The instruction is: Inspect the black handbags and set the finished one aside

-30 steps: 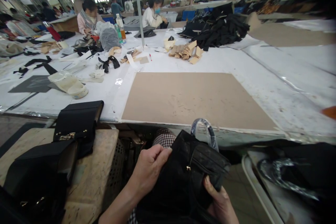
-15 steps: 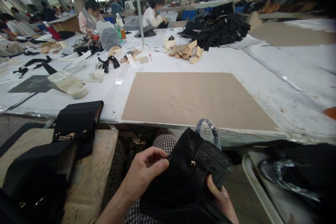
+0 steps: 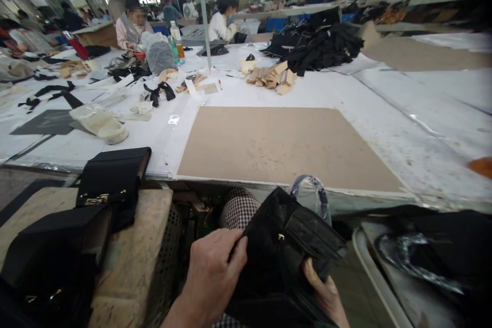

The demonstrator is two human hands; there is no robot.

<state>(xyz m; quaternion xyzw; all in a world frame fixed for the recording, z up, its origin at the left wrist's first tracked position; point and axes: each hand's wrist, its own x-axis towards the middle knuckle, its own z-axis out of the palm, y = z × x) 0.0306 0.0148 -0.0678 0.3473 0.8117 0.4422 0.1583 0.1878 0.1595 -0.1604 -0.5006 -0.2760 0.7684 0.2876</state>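
A black handbag (image 3: 269,266) with a small gold zip pull lies tilted over my lap. Its handle (image 3: 313,187), wrapped in clear plastic, stands up at the far end. My left hand (image 3: 215,266) pinches the bag's left edge between thumb and curled fingers. On the other side, my right hand (image 3: 323,287) grips the bag's right side, thumb showing on top and the other fingers hidden beneath. Checked cloth (image 3: 240,208) covers my leg under the bag.
A brown board (image 3: 284,146) lies on the white table (image 3: 154,159) ahead. To my left, black flap pieces with gold clasps (image 3: 115,174) rest on a worn board (image 3: 126,266) over a crate. A plastic-wrapped black item (image 3: 430,256) sits at right. Two people work across the table.
My left hand has turned over, its back now facing up, and closed on the bag's edge. The bag has shifted slightly; my right hand keeps its hold.
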